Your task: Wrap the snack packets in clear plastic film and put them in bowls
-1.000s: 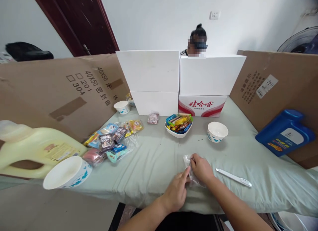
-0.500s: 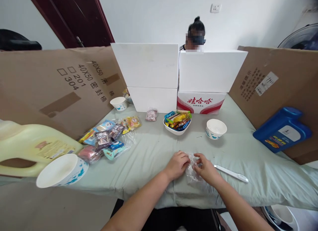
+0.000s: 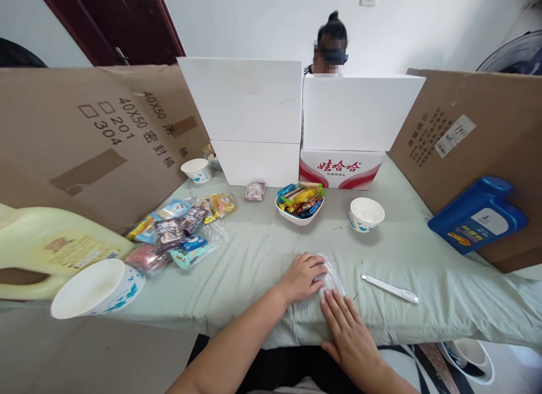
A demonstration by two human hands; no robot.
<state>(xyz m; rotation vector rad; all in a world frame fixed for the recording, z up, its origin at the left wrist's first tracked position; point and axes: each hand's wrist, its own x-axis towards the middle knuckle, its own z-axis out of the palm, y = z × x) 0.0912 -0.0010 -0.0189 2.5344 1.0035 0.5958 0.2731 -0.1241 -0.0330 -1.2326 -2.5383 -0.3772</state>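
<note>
A person sits at the near edge of a table covered in a pale green cloth (image 3: 262, 253). A small clear plastic bag (image 3: 329, 278) lies flat on the cloth near that edge, slightly right of centre. The left hand (image 3: 302, 276) rests at the bag's left end, fingers curled onto it, pinning rather than gripping. The right hand (image 3: 346, 329) lies open and flat, palm down, its fingertips on the bag's near end.

Just right of the bag, apart from it, lies a white pen-like tool (image 3: 389, 288). Farther back stand a white bowl of wrapped snacks (image 3: 300, 204) and an empty white bowl (image 3: 366, 214). Loose snack packets (image 3: 178, 230) spread at the left, near a large white bowl (image 3: 95, 287) and a pale yellow jug (image 3: 55, 250).

The likely risks: the thin, slippery film could slide or crease under the flat palm, since neither hand truly grasps it, and being so near the table edge it could slip off. A sideways sweep of the right hand could knock the tool away.
</note>
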